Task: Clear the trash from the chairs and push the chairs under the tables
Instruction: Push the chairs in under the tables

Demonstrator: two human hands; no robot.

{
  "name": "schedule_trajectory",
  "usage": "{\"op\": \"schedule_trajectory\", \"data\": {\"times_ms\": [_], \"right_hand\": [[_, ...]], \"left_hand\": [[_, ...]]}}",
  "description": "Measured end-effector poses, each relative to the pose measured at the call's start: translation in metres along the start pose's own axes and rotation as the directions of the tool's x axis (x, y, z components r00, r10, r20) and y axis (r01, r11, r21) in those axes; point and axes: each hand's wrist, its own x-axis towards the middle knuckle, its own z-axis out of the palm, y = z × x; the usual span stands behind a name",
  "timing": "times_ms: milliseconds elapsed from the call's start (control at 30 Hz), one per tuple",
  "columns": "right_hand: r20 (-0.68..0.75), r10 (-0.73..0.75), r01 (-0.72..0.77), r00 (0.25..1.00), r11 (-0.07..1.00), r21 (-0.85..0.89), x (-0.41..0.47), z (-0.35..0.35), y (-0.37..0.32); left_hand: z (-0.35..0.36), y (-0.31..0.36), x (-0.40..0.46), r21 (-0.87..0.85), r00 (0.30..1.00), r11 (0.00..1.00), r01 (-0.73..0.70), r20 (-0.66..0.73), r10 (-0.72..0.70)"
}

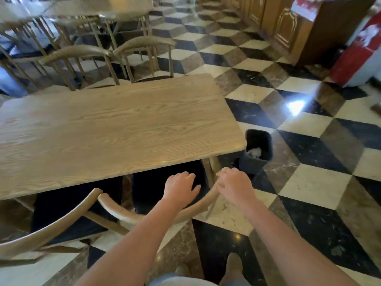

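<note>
Both hands on chair [123, 213] backrest: left hand [181, 188] spread flat; right hand [235, 185] curled round rail; no readable writing

Two near chairs tucking in at the bench, trash in the bin.

Right chair [156, 211], curved pale-wood back and dark seat, sits partly under the bench [115, 124] at 6 o'clock. Left chair [51, 226] angles in at 7 o'clock. Black bin [266, 145] on the floor at 4 o'clock holds crumpled white paper [254, 152].
</note>
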Motion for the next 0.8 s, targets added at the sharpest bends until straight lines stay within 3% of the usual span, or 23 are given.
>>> {"op": "schedule_trajectory", "data": {"times_ms": [300,567,800], "right_hand": [[-0.202,0.140,-0.145,0.969,0.989,-0.006,-0.006,-0.068,0.161],[-0.223,0.227,-0.237,0.948,0.971,-0.020,-0.012,-0.120,0.333],[-0.240,0.291,-0.309,0.926,0.950,-0.039,0.010,-0.143,0.447]], "left_hand": [[-0.008,0.158,0.118,0.004,0.988,0.990,-0.142,-0.059,0.142],[0.010,0.316,0.212,-0.039,0.975,0.986,-0.161,-0.164,0.152],[0.017,0.401,0.295,0.045,0.963,0.976,-0.212,-0.160,0.216]]}}
